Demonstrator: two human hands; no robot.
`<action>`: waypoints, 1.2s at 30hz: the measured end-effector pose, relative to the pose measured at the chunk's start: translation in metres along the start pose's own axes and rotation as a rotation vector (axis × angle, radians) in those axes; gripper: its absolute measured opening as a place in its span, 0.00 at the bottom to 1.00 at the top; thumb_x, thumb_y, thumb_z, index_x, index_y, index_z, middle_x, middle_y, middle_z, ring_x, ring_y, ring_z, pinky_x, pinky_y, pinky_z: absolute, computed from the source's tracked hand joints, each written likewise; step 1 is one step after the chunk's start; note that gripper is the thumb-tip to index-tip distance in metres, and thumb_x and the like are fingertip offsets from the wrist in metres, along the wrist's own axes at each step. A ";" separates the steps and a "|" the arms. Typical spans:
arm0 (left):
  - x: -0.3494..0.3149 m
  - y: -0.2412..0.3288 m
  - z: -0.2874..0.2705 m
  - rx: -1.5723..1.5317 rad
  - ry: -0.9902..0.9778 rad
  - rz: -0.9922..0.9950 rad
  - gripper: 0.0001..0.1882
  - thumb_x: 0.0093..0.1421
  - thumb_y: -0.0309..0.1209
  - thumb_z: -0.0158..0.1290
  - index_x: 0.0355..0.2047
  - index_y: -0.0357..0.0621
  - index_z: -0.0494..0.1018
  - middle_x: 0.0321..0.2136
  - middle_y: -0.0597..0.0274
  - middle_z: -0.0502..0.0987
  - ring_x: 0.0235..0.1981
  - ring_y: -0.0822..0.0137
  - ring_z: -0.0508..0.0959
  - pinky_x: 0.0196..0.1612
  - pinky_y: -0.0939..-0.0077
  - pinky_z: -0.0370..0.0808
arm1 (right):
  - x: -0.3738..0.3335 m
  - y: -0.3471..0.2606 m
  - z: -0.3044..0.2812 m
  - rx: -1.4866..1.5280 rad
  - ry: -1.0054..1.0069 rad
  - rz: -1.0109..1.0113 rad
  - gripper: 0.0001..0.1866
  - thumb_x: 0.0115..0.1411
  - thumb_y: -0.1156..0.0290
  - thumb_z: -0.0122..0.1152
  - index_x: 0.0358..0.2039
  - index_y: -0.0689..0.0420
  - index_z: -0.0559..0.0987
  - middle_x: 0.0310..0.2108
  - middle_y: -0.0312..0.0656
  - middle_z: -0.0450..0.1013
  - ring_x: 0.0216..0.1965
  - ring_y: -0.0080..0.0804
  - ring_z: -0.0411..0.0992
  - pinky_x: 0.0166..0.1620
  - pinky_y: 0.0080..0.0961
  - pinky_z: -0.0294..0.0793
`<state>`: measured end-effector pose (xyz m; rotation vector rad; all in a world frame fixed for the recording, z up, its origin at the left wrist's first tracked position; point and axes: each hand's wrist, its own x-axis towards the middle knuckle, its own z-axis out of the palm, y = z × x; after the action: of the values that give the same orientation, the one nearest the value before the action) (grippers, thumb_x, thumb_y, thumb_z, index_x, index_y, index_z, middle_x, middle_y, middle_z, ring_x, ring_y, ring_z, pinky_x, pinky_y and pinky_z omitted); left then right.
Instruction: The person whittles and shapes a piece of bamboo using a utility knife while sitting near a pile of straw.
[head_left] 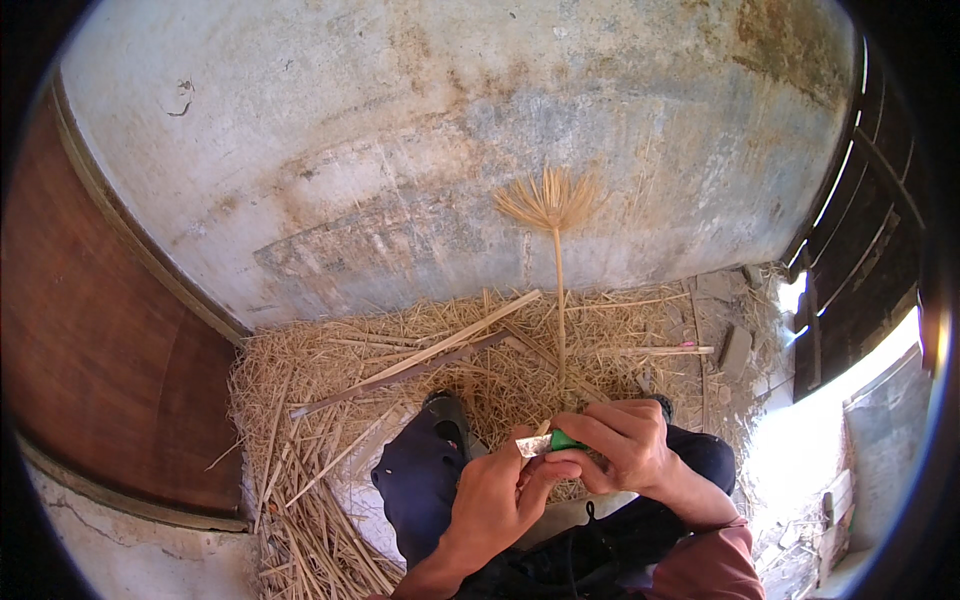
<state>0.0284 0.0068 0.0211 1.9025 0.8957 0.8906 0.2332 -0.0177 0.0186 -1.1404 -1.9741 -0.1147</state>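
Observation:
In front of my lap my right hand (628, 447) is closed round the green handle of a small knife (566, 440), whose short, broad silver blade points left. Close against it my left hand (499, 502) is closed, fingertips and thumb near the blade. A short pale stick end (543, 428) shows just above the blade between the hands; the rest of it is hidden, and I cannot tell which hand bears it. Beyond my hands a straw-coloured stalk with a fanned head of thin strips (552, 203) stands upright against the wall.
Straw litter (330, 350) covers the floor, with long split sticks (440, 349) across it. A heap of stalks (325, 540) lies at the lower left. A brown door panel (110, 330) stands left, a stained wall (400, 150) ahead, dark slats (860, 240) right. A brick-like block (735, 351) lies right.

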 end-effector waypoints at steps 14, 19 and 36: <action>-0.003 -0.003 0.002 0.059 -0.013 -0.029 0.18 0.68 0.40 0.66 0.37 0.35 0.76 0.17 0.59 0.74 0.16 0.65 0.74 0.22 0.69 0.68 | -0.001 0.000 0.003 0.052 0.042 0.040 0.19 0.56 0.60 0.77 0.44 0.57 0.86 0.22 0.36 0.75 0.18 0.35 0.75 0.21 0.30 0.72; -0.001 0.002 -0.008 0.047 -0.064 -0.061 0.23 0.68 0.44 0.66 0.42 0.35 0.72 0.18 0.60 0.72 0.17 0.64 0.73 0.22 0.68 0.67 | 0.000 0.001 0.002 0.107 -0.003 0.026 0.20 0.56 0.58 0.78 0.44 0.57 0.86 0.23 0.36 0.75 0.19 0.35 0.76 0.21 0.31 0.72; -0.006 -0.007 0.005 0.185 0.022 0.039 0.18 0.71 0.43 0.61 0.39 0.38 0.74 0.20 0.53 0.79 0.21 0.48 0.83 0.23 0.57 0.75 | 0.001 -0.002 0.005 0.020 0.032 0.037 0.19 0.56 0.58 0.77 0.43 0.55 0.86 0.22 0.35 0.75 0.19 0.33 0.76 0.21 0.30 0.72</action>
<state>0.0282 0.0026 0.0118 2.0772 0.9860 0.8783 0.2288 -0.0159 0.0170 -1.1542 -1.9209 -0.0936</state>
